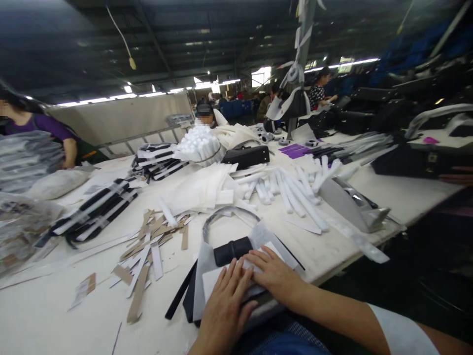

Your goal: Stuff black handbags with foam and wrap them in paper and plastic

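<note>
A black handbag point(189, 294) lies at the table's front edge, partly covered by thin white wrapping sheet point(266, 231). Its handle point(204, 228), wrapped in clear film, arches away from me. Across the bag is a folded white sheet point(211, 280), and above it shows a black flap or strap piece point(232, 250). My left hand point(231, 301) rests on the white sheet with fingers stretched out. Beside it, my right hand point(275, 273) presses flat on the same sheet, fingers extended. Neither hand grips anything. The bag's lower edge is partly hidden beneath my hands.
Brown and white paper strips point(148, 246) lie scattered to the left. White foam rolls point(291, 190) are heaped beyond the bag, near a tape dispenser point(354, 204). Wrapped black straps point(98, 209) lie further left. A co-worker in purple point(48, 125) stands behind stacked packages point(27, 160).
</note>
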The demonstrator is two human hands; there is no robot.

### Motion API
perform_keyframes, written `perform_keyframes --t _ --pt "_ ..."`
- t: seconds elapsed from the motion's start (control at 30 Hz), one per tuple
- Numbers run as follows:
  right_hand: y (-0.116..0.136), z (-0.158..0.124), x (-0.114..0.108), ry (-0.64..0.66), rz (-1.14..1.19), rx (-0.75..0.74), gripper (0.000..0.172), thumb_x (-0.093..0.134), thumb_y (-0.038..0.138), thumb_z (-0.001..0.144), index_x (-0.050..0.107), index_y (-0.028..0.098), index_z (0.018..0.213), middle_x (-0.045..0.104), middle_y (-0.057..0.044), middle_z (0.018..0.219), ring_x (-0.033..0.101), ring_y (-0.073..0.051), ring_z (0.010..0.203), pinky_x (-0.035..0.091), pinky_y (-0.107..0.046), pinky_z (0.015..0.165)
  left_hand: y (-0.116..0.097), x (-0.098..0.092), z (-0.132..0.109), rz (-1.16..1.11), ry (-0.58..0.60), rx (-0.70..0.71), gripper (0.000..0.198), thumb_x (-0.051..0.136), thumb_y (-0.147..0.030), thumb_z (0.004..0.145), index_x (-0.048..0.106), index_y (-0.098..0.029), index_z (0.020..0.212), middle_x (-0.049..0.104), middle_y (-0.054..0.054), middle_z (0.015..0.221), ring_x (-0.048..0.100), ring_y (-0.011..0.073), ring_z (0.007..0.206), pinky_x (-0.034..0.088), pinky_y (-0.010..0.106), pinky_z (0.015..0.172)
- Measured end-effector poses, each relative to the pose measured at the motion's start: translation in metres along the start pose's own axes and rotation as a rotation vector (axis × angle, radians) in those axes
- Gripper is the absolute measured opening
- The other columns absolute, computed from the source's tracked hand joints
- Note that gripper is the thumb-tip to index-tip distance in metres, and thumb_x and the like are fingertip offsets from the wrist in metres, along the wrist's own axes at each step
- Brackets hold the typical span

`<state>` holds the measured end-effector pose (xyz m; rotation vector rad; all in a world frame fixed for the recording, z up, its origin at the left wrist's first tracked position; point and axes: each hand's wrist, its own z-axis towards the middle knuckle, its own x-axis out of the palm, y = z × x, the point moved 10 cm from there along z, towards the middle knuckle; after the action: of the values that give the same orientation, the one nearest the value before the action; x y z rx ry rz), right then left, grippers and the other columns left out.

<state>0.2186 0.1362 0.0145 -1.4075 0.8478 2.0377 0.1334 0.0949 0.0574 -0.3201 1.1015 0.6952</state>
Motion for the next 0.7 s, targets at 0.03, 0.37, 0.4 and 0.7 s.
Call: perform_keyframes --t 0.03,0.37,0.4,0.7 --pt "-0.001 0.001 -0.002 -0.007 0.024 0.010 0.037 0.054 0.021 0.097 0.060 0.028 0.133 0.055 -0.012 0.142 0.046 -0.027 0.135 0.030 -0.057 0.115 -0.001 0.008 -0.002 0.046 0.001 0.019 0.059 0.051 -0.034 0.096 0.036 -0.015 0.150 0.045 0.013 0.152 0.046 0.0285 0.139 0.053 0.044 0.103" --pt "-0.138 -0.007 -0.102 -0.075 0.246 0.467 0.030 0.048 0.020 0.096 0.073 0.026 0.112 0.070 -0.001 0.119 0.065 -0.015 0.111 0.049 -0.025 0.098 0.001 0.029 -0.015 0.249 -0.028 0.080 0.071 0.037 0.000 0.085 0.033 -0.023 0.152 0.048 0.010 0.151 0.050 0.0224 0.136 0.050 0.034 0.105" --pt "-0.172 -0.019 -0.114 -0.141 0.141 0.632 0.033 0.044 0.020 0.098 0.070 0.024 0.117 0.069 -0.005 0.122 0.063 -0.017 0.115 0.048 -0.029 0.100 0.002 0.031 -0.015 0.253 -0.022 0.082 0.071 0.038 0.000 0.084 0.033 -0.023 0.152 0.049 0.010 0.150 0.050 0.0225 0.136 0.050 0.034 0.104" --pt "-0.287 -0.100 -0.111 -0.208 -0.087 1.109 0.031 0.062 0.020 0.087 0.068 0.008 0.116 0.071 -0.022 0.107 0.063 -0.036 0.111 0.048 -0.051 0.094 0.007 0.031 -0.015 0.200 -0.021 0.072 0.081 0.035 0.007 0.079 0.031 -0.025 0.153 0.047 0.006 0.152 0.048 0.0191 0.137 0.049 0.030 0.106"
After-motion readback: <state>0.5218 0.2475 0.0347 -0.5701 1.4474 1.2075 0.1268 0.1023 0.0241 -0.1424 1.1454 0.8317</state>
